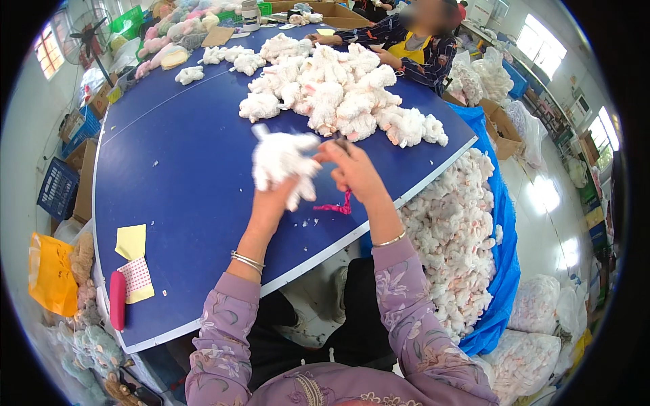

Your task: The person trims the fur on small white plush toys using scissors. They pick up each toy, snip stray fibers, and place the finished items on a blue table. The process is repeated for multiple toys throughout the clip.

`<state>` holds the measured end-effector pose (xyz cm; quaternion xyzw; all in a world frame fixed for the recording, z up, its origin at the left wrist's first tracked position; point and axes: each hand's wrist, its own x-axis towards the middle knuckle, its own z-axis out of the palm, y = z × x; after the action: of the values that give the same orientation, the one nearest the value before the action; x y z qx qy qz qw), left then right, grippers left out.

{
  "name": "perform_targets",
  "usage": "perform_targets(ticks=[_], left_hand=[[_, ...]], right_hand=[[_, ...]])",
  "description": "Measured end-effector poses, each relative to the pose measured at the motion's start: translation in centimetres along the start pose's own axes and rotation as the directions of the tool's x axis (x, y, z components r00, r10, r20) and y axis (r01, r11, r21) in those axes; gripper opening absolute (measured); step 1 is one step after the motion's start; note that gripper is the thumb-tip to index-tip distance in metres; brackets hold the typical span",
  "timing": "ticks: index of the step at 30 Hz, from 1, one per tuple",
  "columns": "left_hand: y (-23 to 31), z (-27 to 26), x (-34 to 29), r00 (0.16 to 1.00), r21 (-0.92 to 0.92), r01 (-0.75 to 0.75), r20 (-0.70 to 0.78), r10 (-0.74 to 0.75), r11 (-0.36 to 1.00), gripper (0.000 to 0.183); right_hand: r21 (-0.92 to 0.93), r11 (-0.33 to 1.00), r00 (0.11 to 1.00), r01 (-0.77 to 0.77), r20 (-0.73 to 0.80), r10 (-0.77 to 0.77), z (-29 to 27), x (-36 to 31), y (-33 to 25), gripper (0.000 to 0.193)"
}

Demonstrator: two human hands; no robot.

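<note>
A small white plush toy (284,157), slightly smeared by motion, is in my left hand (274,196), which grips it from below above the blue table. My right hand (355,169) is close beside the toy's right side. Its fingers are closed around a small dark tool (342,143), mostly hidden, whose kind I cannot make out. Below that hand shows a bright pink strip (335,206); whether it hangs from the hand or lies on the table I cannot tell. Beyond my hands lies a heap of similar white plush toys (325,95).
The blue table (183,183) carries yellow paper and a dotted sheet (137,274) beside a pink case (118,301) at left. At right, a blue sack (497,271) holds many white plush pieces (447,250). Across the table a co-worker (420,51) handles toys.
</note>
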<state>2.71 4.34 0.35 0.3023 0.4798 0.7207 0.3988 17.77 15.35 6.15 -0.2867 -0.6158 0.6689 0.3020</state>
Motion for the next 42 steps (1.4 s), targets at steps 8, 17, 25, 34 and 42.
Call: perform_targets(ticks=[8, 17, 25, 34, 42], left_hand=[[1.8, -1.4, 0.4, 0.979, -0.34, -0.034, -0.2, -0.037, 0.94, 0.024], [2.0, -1.1, 0.5, 0.979, -0.362, 0.057, -0.164, -0.123, 0.93, 0.019], [1.5, -1.8, 0.7, 0.971, -0.278, 0.129, -0.158, -0.178, 0.952, 0.021], [1.0, -1.5, 0.8, 0.982, -0.169, 0.15, -0.087, -0.167, 0.974, 0.035], [0.9, -1.9, 1.1, 0.984, -0.177, 0.176, 0.012, -0.177, 0.968, 0.035]], right_hand=[[-0.302, 0.896, 0.946, 0.324, 0.109, -0.306, 5.2, 0.0, 3.1, 0.033], [-0.208, 0.922, 0.944, 0.325, 0.018, -0.329, 6.7, -0.7, 3.0, 0.021], [-0.49, 0.729, 0.849, 0.478, 0.044, -0.527, 6.7, -0.7, 2.6, 0.013], [-0.185, 0.888, 0.873, 0.421, -0.185, -0.452, 4.4, 0.8, 2.3, 0.014], [0.507, 0.386, 0.623, 0.771, -0.471, -0.625, -10.2, -2.6, -7.1, 0.029]])
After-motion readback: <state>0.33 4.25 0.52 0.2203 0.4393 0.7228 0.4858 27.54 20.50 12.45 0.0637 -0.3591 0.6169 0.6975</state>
